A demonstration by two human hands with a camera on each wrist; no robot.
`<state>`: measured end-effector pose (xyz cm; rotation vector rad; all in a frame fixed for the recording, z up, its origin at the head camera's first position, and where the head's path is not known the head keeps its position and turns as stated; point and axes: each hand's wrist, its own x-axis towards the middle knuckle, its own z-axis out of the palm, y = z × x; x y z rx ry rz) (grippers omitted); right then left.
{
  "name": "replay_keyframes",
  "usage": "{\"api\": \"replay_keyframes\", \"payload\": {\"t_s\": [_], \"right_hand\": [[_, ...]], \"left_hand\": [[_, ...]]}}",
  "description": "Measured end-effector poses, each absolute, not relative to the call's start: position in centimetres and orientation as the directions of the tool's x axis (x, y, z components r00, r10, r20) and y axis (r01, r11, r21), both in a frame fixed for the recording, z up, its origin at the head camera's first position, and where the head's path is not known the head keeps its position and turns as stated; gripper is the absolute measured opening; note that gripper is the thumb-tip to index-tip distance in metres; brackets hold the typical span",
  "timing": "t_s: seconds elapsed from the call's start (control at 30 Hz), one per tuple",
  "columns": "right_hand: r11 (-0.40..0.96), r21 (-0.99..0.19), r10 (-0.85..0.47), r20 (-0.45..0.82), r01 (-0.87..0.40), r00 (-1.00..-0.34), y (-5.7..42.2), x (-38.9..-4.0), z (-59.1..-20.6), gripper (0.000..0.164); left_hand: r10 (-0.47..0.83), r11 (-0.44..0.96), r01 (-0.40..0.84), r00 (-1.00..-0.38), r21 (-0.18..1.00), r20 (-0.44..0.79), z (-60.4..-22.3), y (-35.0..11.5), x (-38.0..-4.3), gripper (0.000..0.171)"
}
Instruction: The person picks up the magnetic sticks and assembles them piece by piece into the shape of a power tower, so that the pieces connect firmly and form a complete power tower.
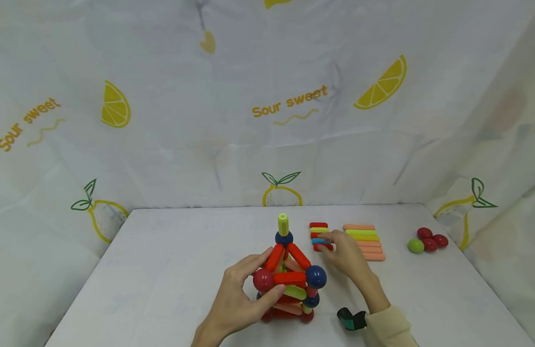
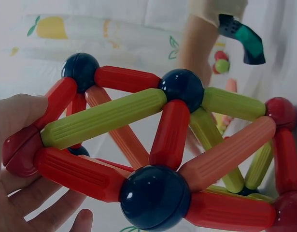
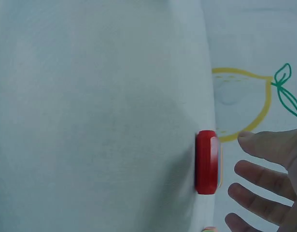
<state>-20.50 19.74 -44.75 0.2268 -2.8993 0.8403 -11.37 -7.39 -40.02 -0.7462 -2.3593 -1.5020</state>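
A tower of magnetic rods and balls (image 1: 290,278) stands at the table's near middle, with a yellow-green rod (image 1: 283,224) upright on its top blue ball. My left hand (image 1: 239,294) grips its left side around a dark red corner ball (image 2: 23,151), thumb and fingers on either side. Beyond the tower, my right hand (image 1: 347,253) hovers over a stack of short rods in red, yellow and blue. In the right wrist view its fingers are spread, apart from the nearest short red rod (image 3: 206,162), and nothing lies between them.
Right of the short rods lies a row of longer rods (image 1: 371,257), orange and yellow. Farther right sit several loose balls, red ones and a green one (image 1: 416,246). A dark green strap piece (image 1: 351,319) is beside the right sleeve. A lemon-print curtain (image 1: 232,159) hangs behind the table.
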Motion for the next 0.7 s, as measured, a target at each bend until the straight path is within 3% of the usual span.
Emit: {"api": "replay_keyframes", "payload": {"t_s": [0.27, 0.47, 0.57, 0.7], "right_hand": [[0.894, -0.411, -0.154, 0.094, -0.179, -0.984, 19.8, -20.9, -46.3, 0.029], [0.886, -0.434, -0.146, 0.072, -0.163, -0.987, 19.6, -20.4, -46.5, 0.030], [0.862, -0.476, -0.149, 0.088, -0.172, -0.985, 19.5, -20.1, -46.7, 0.027], [0.790, -0.570, -0.164, 0.159, -0.226, -0.974, 19.3, -19.5, -45.9, 0.033]], "left_hand": [[0.308, 0.331, 0.539, -0.837, 0.774, 0.451, -39.7, -7.4, -11.1, 0.057], [0.456, 0.236, 0.463, -0.829, 0.854, 0.323, -39.3, -8.9, -11.6, 0.068], [0.563, 0.194, 0.492, -0.765, 0.849, 0.314, -39.2, -10.0, -13.0, 0.083], [0.694, 0.112, 0.577, -0.629, 0.809, 0.351, -39.1, -10.7, -15.8, 0.106]]}}
